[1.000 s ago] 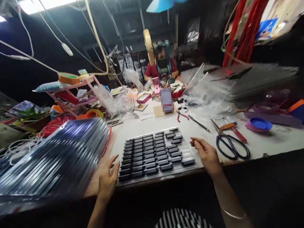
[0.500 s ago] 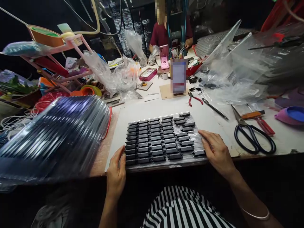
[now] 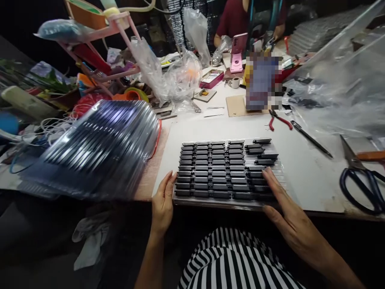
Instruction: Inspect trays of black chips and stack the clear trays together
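Observation:
A clear ribbed plastic tray [image 3: 279, 168] lies at the table's front edge, filled with rows of small black connector-like parts [image 3: 213, 174] with fine metal pins. At the tray's left edge, my left hand [image 3: 163, 204] grips the side between thumb and fingers. My right hand [image 3: 288, 212] is over the tray's front right corner, fingers stretched out and thumb apart. Its fingertips rest on or just above the rightmost black parts; contact is hard to tell. Parts beneath that hand are partly hidden.
To the left lies a stack of shiny ribbed trays [image 3: 99, 148] with a red band. Scissors [image 3: 361, 180], a black pen [image 3: 311, 138] and red-handled pliers [image 3: 279, 119] lie right. Plastic bags [image 3: 180, 76] and a pink phone stand [image 3: 236, 62] are behind. A co-worker [image 3: 231, 20] sits opposite.
My right hand has left the tray's right edge and moved inward over the rightmost parts, its fingers spreading. My left hand stays at the left edge. The camera view has turned left and down.

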`<state>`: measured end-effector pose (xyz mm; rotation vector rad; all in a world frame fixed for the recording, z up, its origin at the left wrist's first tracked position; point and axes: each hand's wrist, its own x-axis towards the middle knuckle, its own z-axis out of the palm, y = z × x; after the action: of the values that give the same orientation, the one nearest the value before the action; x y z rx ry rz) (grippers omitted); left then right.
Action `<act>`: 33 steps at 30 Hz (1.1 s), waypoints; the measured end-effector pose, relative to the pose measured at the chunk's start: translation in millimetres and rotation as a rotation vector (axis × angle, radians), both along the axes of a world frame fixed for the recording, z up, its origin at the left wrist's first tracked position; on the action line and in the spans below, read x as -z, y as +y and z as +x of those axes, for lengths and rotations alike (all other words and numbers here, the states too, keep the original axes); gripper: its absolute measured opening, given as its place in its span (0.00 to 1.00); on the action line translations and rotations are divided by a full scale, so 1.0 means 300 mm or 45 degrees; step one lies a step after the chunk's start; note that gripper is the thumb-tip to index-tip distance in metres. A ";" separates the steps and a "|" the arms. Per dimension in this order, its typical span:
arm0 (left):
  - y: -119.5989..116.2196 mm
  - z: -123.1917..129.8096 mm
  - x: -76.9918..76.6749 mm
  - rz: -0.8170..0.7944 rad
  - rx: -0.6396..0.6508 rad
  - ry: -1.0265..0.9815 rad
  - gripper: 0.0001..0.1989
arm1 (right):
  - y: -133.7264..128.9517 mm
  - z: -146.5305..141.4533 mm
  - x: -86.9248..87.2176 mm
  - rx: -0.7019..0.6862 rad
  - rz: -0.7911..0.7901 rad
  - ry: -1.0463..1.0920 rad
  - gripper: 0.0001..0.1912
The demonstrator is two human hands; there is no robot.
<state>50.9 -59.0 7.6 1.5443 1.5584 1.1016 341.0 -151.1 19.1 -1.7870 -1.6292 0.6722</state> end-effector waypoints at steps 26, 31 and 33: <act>-0.029 -0.054 0.023 0.026 0.129 0.093 0.22 | 0.335 0.132 -0.050 0.129 0.137 0.169 0.34; -0.038 -0.066 0.022 0.026 0.258 0.343 0.37 | 0.122 0.160 0.017 0.443 0.111 0.108 0.29; -0.028 -0.066 0.018 0.029 0.253 0.421 0.40 | 0.084 0.145 0.053 0.409 0.193 -0.085 0.27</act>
<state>31.1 -67.5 2.3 1.9261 1.5620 0.7847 384.5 -126.0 3.1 -1.9165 -1.3514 0.3369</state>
